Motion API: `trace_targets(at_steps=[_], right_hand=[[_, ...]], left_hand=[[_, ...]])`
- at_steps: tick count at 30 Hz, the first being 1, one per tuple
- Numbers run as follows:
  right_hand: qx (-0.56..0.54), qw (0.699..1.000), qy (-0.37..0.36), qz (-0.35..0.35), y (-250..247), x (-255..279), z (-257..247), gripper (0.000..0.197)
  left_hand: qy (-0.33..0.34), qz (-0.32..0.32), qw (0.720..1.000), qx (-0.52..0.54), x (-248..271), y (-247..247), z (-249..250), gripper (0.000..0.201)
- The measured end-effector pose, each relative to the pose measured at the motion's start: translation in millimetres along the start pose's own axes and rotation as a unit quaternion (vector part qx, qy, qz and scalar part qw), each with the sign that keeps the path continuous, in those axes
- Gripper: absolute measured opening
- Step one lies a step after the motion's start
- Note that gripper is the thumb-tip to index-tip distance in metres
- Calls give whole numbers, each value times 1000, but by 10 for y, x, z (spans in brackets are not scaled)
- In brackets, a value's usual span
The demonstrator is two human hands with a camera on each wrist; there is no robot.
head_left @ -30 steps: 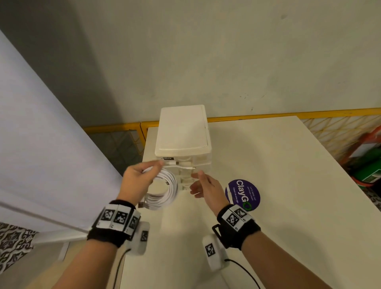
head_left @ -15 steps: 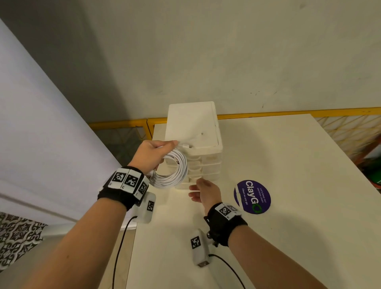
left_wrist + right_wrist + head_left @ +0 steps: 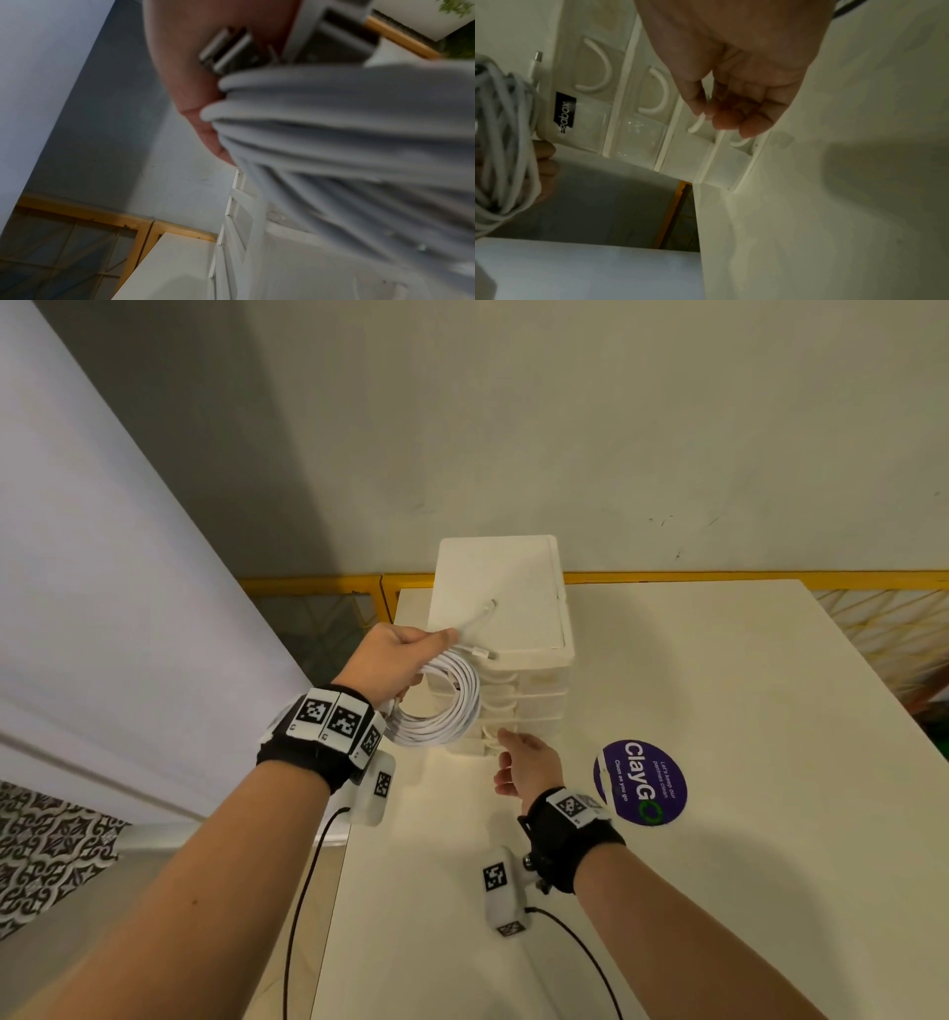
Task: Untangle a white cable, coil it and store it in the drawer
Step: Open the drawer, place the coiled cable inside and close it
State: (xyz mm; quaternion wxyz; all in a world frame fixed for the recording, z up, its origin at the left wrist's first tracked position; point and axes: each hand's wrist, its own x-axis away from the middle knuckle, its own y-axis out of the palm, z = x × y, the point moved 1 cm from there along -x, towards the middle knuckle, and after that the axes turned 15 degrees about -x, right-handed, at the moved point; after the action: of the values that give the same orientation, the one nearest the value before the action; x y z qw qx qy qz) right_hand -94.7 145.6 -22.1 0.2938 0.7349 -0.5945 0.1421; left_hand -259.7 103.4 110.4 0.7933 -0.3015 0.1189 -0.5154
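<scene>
My left hand [image 3: 405,654] grips a coiled white cable [image 3: 447,711] in front of the upper left corner of the white drawer unit [image 3: 498,588]. One plug end [image 3: 480,653] sticks out at the unit's top edge. In the left wrist view the coil [image 3: 334,142] fills the frame under my palm [image 3: 185,81]. My right hand [image 3: 521,762] is low at the unit's front. In the right wrist view its curled fingers [image 3: 729,119] hook a lower drawer's curved handle [image 3: 695,126], and the coil [image 3: 500,142] hangs at the left.
The unit stands at the back left of a white table [image 3: 719,711], close to its left edge. A purple ClayGo sticker [image 3: 642,783] lies right of my right hand. A yellow railing [image 3: 719,577] runs behind the table; a white panel [image 3: 102,557] stands at the left.
My left hand has lifted the coil from table height up to the unit's top edge. My right hand has dropped from the upper drawers to a lower handle.
</scene>
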Motion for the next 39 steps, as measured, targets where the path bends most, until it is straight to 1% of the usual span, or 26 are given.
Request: trace_targets(at_steps=[3,6,7,11,14,15,17,19,22,24,26,28,29,31,33,34,36,37,38,39], right_hand=[[43,999,-8,-18,-91,66,-16,20],[54,998,-12,-27,-203,201,57,17],[56,998,-13,-31,-238,252,85,16],[60,997,-26,-46,-357,465,167,15],[77,995,-38,-57,-425,599,218,14],[83,994,-42,-59,-445,632,236,14],[94,993,-46,-62,-479,682,265,14],[106,991,-50,-69,-514,716,301,17],[129,987,-60,-80,-561,759,359,21],[157,980,-79,-90,-584,781,382,24],[203,968,-96,-113,-611,808,365,28],[267,949,-110,-123,-673,844,317,41],[292,941,-127,-111,-717,847,270,48],[309,931,-185,-51,-821,845,165,54],[296,921,-251,14,-898,814,43,51],[287,918,-271,31,-913,797,-20,45],[267,921,-281,35,-915,740,-128,30],[259,924,-281,28,-907,700,-163,27],[259,925,-278,19,-895,659,-189,29],[266,924,-275,9,-881,611,-196,33]], left_hand=[[1,3,1000,-5,-21,6,-21,40],[-6,8,1000,-1,-49,21,-54,57],[-8,12,1000,-3,-46,25,-53,58],[-19,37,999,-14,0,28,-8,53],[-18,46,998,-27,42,36,46,37],[-20,48,998,-27,47,37,55,36],[-27,53,998,-25,44,40,58,44],[-36,59,997,-30,36,40,48,54],[-42,66,996,-35,33,40,49,56],[-40,63,997,-36,37,36,56,55],[-36,55,997,-40,45,28,68,49],[-28,45,998,-46,64,18,76,43],[-23,40,998,-51,66,6,87,41],[-12,37,998,-59,86,-8,86,42],[8,49,997,-62,126,-19,102,43],[24,53,996,-63,160,-14,111,43],[49,39,995,-71,256,18,144,46],[56,22,995,-83,306,50,159,48],[60,-4,993,-102,357,95,170,47],[64,-34,990,-125,403,154,176,41]])
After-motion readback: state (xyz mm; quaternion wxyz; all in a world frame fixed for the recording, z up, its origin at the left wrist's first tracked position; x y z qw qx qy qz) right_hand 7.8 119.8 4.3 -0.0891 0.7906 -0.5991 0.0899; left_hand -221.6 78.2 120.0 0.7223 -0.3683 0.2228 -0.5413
